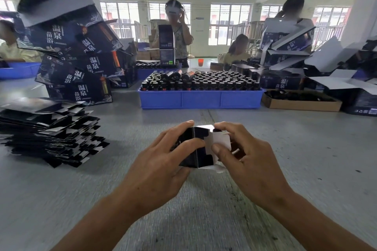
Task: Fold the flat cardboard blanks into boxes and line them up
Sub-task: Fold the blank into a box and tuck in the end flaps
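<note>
One half-folded box (201, 149) sits at the middle of the grey tabletop (306, 159), held between two hands. The left hand (163, 161) wraps its dark side, fingers (189, 142) curled over the top and front panel. The right hand (244, 153) pinches the pale end flaps, thumb pressed on a white flap and the other fingers curled round the far edge. The box's black printed panels face left, its white inner flaps face right, and the end is not closed.

To the left lies one sprawling stack of flat blanks (51, 134), black and silver, too many and too overlapped to count. Behind it rises one leaning pile of finished boxes (77, 53), dark blue with white characters; about six or seven show their faces, the rest hidden.

Straight ahead stands one blue tray (200, 99) packed with dark bottles (214, 83) in rows, far too many to count, with three bottles lying on their sides on top. A second blue tray of bottles stands behind it. At the right is one brown cardboard tray (302, 104) of dark items, and beyond it a heap of open boxes (295, 51) with white flaps raised. One blue bin (20, 69) sits at the far left.

Four other people are in view: one at the left edge, one standing behind the trays, two further right.
</note>
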`<action>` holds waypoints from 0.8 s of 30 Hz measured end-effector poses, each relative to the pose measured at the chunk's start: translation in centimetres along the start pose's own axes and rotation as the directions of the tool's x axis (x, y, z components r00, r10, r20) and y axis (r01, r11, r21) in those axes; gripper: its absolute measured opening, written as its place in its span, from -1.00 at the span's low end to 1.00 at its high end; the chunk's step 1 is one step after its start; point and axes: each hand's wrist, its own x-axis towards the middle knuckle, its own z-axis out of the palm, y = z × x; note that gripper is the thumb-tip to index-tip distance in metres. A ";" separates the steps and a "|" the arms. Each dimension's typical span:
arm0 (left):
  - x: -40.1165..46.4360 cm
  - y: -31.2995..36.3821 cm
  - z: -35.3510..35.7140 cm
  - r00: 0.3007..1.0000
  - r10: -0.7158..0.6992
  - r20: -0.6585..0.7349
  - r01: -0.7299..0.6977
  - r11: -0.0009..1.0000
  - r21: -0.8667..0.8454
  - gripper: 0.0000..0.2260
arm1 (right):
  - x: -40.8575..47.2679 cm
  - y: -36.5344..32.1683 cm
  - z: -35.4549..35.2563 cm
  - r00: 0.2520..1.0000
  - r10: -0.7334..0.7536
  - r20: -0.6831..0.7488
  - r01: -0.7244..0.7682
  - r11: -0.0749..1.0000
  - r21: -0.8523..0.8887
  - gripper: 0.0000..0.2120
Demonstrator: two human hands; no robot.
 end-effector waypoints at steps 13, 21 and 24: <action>0.0 0.8 0.1 1.000 -0.022 -0.005 0.022 1.000 0.021 -0.29 | 0.0 0.1 0.0 0.998 -0.068 0.009 0.068 0.996 -0.053 -0.71; -0.2 -0.3 0.1 0.997 -0.068 -0.034 0.067 0.997 -0.035 -0.31 | -0.1 -0.5 -0.9 0.949 0.019 0.315 -0.008 0.999 -0.035 -0.13; -0.2 -0.2 0.0 0.997 -0.057 -0.044 0.055 0.998 -0.030 -0.31 | 0.1 -0.5 -1.3 0.944 0.043 0.328 -0.047 0.999 0.005 -0.10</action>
